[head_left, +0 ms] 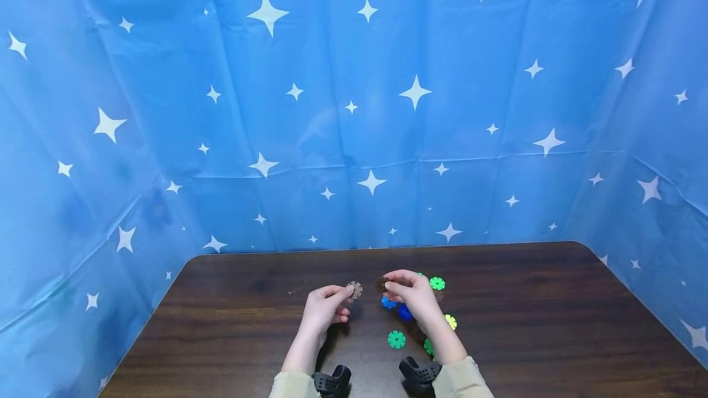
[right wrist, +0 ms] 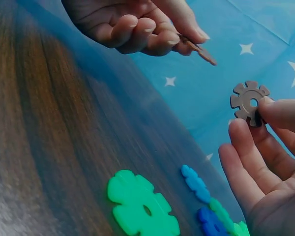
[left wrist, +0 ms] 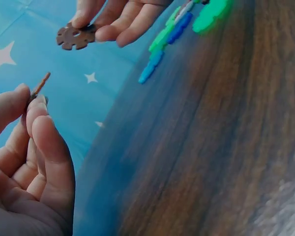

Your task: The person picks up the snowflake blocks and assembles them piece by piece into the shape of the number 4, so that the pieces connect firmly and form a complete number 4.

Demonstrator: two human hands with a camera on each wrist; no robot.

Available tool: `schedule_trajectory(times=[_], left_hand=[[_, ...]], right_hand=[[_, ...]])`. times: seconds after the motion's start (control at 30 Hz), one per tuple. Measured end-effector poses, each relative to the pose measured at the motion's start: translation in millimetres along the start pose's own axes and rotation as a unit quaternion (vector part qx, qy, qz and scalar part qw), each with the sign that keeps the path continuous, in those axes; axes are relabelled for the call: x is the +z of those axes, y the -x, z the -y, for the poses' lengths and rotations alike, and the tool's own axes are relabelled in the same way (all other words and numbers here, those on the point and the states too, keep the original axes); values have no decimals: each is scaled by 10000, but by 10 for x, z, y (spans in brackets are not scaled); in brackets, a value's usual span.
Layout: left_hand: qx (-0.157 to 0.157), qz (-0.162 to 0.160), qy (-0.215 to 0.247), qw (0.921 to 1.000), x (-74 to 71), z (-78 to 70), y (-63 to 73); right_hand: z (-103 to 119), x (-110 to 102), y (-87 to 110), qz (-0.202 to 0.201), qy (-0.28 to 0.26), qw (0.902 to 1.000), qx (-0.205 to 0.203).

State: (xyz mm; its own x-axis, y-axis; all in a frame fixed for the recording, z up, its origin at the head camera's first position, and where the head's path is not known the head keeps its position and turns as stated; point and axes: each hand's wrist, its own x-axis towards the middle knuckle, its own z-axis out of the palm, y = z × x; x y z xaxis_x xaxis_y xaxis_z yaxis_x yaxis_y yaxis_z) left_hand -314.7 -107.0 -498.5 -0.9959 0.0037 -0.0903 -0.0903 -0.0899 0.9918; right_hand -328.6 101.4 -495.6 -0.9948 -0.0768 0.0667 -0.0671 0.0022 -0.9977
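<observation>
Brown disc (head_left: 357, 289), left hand (head_left: 326, 308): round, head view only

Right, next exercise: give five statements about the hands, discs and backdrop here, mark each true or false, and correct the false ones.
1. The left hand pinches a brown disc, the right hand another brown disc. True.
2. The two held discs are joined. False: a gap separates them.
3. A green disc lies on the table. True.
4. Every disc on the table is green. False: a yellow disc and a blue disc lie there too.
5. Plain red cloth hangs behind the table. False: the backdrop is star-patterned blue.
</observation>
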Motion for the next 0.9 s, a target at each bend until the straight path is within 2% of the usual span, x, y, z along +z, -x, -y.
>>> schedule_trajectory(times=[0.23,0.53,0.77,0.9], left_hand=[[-25,242,-113,9996,35,-33,24],[-110,409,-185,9989,66,-28,26],[-181,509,-261,9982,84,-31,18],[-157,512,-301,9981,100,-33,17]], right_hand=[[2,43,6,-69,-143,9999,58],[-16,58,19,90,-104,9999,53],[-25,41,26,390,1,9986,-354],[-14,57,14,370,-28,9992,-141]])
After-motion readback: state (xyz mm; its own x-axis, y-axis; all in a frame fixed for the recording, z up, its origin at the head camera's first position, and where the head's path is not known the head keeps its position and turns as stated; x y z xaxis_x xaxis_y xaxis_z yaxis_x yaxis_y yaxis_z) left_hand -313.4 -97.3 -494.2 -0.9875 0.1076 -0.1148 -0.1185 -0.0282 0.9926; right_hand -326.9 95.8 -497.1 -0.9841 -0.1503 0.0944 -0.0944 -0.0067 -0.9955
